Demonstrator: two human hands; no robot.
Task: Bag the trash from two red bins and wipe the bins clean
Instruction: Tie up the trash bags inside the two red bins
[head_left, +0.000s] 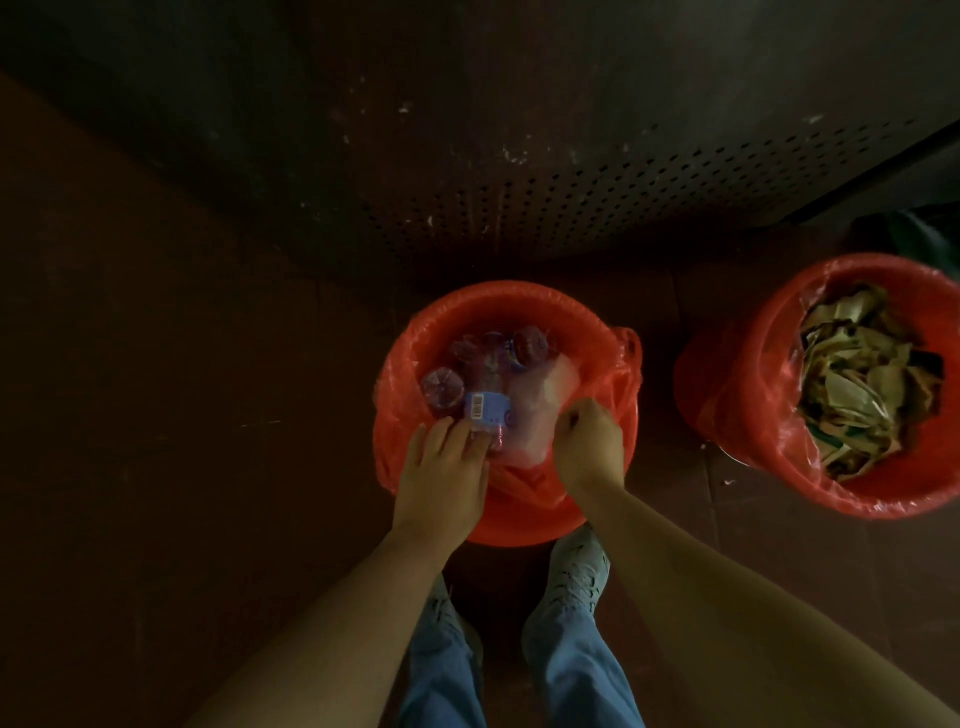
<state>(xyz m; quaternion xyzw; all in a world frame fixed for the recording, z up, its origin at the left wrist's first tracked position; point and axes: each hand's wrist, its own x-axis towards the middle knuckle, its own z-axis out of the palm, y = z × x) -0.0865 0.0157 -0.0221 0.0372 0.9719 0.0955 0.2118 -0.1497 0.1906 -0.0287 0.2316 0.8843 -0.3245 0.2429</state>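
Two lined bins are seen from above. The near red bin stands at the middle of the view, just ahead of the person's shoes. The second red bin is set at 3 o'clock from it, apart, on the dark floor.

The near bin is lined with a red liner, whose edge is folded over the rim so that the mouth is held wide. Inside, clear plastic bottles are piled toward 10 o'clock. The second bin is filled with cardboard scraps.

The left hand is laid at 7 o'clock of the rim, its fingers nearly straight and the tips touching one bottle; nothing is seen gripped by it. The right hand is placed at 5 o'clock, its fingers curled and closed on the liner edge, probably so that the film can be pulled off the rim and gathered. The bagging is judged as only begun.

On the touched bottle a blue label with a white barcode patch is shown. The digits and any brand name are too small to be read.
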